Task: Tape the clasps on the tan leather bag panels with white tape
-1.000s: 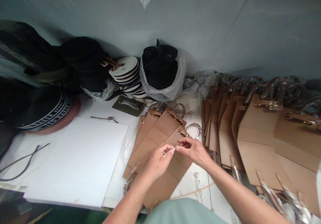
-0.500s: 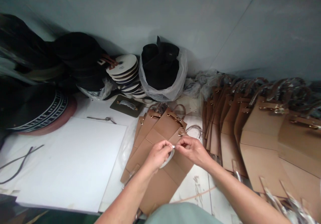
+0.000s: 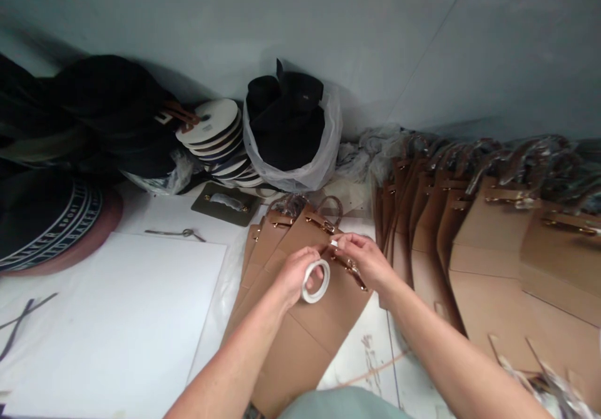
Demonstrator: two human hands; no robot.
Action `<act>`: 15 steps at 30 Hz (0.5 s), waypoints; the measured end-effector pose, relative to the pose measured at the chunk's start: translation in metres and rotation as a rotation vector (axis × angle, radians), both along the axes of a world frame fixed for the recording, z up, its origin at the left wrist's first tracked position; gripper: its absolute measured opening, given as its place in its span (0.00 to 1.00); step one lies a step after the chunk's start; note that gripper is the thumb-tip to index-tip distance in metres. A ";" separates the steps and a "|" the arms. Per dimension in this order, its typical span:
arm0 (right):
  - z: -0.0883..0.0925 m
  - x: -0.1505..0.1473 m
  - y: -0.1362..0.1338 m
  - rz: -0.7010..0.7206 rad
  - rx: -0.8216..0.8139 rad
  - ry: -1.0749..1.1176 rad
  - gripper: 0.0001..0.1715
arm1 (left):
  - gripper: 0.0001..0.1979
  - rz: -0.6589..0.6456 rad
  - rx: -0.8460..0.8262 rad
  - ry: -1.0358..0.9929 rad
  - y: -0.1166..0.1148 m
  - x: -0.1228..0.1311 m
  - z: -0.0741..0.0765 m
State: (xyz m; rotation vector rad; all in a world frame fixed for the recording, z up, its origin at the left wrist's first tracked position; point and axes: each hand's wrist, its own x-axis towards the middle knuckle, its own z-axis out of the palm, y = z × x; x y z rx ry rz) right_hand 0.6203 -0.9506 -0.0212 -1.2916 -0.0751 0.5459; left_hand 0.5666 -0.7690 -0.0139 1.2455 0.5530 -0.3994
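My left hand is closed on a roll of white tape, with fingers through its ring. Beside it, my right hand pinches a small white piece of tape between thumb and fingertips. Whether that piece is still joined to the roll I cannot tell. Both hands are above a fanned stack of flat brown bag panels with metal fittings and short handles. Near my right hand, the handle fittings of the top panel show, partly hidden by the hand.
Many brown bag panels with wrapped handles stand in a row at right. A white board lies at left. Behind are ribbon spools, a plastic bag of black rolls, an olive panel and wide black rolls.
My right hand has moved up, drawing apart from the left with the small white piece. The left hand has turned, so the tape ring now faces the camera. The view has shifted slightly.
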 end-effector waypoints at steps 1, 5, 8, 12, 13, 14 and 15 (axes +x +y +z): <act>-0.013 0.008 0.003 -0.020 -0.016 0.035 0.14 | 0.12 0.008 -0.014 -0.024 0.000 0.009 0.001; -0.049 0.027 0.014 -0.009 -0.070 0.071 0.18 | 0.10 0.031 -0.069 -0.083 -0.002 0.044 0.004; -0.058 0.031 0.014 -0.016 -0.039 0.054 0.18 | 0.16 0.036 -0.126 -0.118 0.000 0.060 0.003; -0.060 0.039 0.008 0.024 0.004 0.033 0.20 | 0.22 0.026 -0.216 -0.157 0.006 0.064 0.003; -0.061 0.042 0.007 0.039 -0.004 0.029 0.21 | 0.21 0.024 -0.243 -0.158 0.008 0.064 0.004; -0.061 0.047 0.006 0.057 -0.026 0.029 0.22 | 0.21 0.022 -0.274 -0.152 0.009 0.063 0.005; -0.061 0.051 0.006 0.080 -0.056 0.032 0.23 | 0.19 0.020 -0.306 -0.140 0.011 0.062 0.007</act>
